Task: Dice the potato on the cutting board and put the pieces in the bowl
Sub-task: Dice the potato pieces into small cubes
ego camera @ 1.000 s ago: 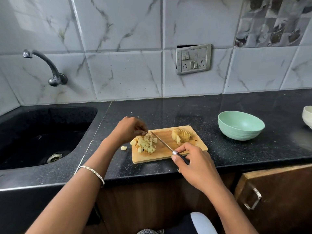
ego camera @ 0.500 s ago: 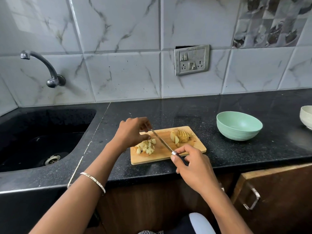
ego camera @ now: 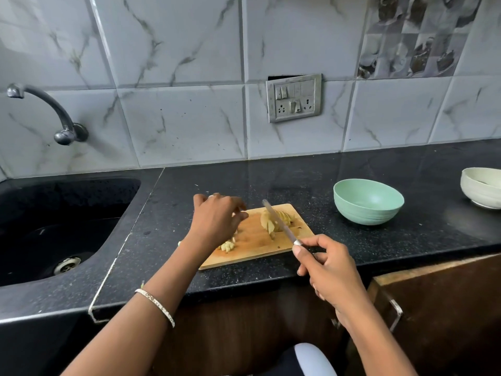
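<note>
knife [ego camera: 281, 223] slants over the sliced potato [ego camera: 286, 216], handle gripped in the right hand [ego camera: 329, 270] with fingers curled round it and the thumb up near the blade's root, likely for control. the potato lies just beyond that hand on the board [ego camera: 260, 249]. the left hand [ego camera: 217, 219] arches over the diced pile [ego camera: 227, 246], fingers bent down — whether it pinches any pieces i cannot tell. the bowl [ego camera: 368, 202] sits empty on the surface [ego camera: 271, 183], beyond the right hand — near enough for the transfer.
</note>
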{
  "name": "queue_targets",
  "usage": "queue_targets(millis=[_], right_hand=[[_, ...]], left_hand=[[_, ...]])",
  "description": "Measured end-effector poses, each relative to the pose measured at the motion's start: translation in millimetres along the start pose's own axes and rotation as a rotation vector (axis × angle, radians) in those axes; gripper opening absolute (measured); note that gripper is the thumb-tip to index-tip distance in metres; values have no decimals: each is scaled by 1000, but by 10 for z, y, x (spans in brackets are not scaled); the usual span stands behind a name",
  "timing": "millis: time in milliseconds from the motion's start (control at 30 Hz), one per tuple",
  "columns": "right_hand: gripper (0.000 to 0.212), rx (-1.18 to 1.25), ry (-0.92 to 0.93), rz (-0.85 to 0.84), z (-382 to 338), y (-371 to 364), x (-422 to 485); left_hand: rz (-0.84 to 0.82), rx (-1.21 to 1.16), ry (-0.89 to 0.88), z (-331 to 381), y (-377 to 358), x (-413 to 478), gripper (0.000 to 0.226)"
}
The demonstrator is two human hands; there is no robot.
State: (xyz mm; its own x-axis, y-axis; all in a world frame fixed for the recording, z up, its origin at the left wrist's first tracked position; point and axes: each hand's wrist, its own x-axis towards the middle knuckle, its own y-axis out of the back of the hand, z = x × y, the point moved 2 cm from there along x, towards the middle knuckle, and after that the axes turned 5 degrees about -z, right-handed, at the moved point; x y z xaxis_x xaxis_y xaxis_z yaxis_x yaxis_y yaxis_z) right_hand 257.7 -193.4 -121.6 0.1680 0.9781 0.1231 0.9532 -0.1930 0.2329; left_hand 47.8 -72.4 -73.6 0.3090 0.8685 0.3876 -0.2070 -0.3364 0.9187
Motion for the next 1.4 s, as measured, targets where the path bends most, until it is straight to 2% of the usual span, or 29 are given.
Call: queue_targets(millis=[133,200,267,433,567,733,1067,1267,1400], right_hand=[[7,28,12,81,51,86,13],[7,24,11,91,70,117,3],[8,23,8,93,94,143,-9],[7,35,-3,103,143,202,-41],[7,30,-7,99,148,202,-42],[7,11,0,93,139,151,-50],[11,-281,49,72,122,54,-88],[15,-435,82,63,145,-10,-107],[15,-508,77,46,105,-27,-156]], left_hand=[[-82,-127,-115,338,-114,-14,38],[-141,-113,-137,447,-189,8,54],[-152,-39,-147,511,-249,34,59],[-57,6,-109,555,-323,43,38],[-66,-104,-62,512,-304,13,32],[-33,-134,6,413,-304,-46,24],[-102,-37,109,178,-187,-65,29],[-171,-119,50,234,-164,-83,33],[-205,-94,45,239,-163,-96,25]])
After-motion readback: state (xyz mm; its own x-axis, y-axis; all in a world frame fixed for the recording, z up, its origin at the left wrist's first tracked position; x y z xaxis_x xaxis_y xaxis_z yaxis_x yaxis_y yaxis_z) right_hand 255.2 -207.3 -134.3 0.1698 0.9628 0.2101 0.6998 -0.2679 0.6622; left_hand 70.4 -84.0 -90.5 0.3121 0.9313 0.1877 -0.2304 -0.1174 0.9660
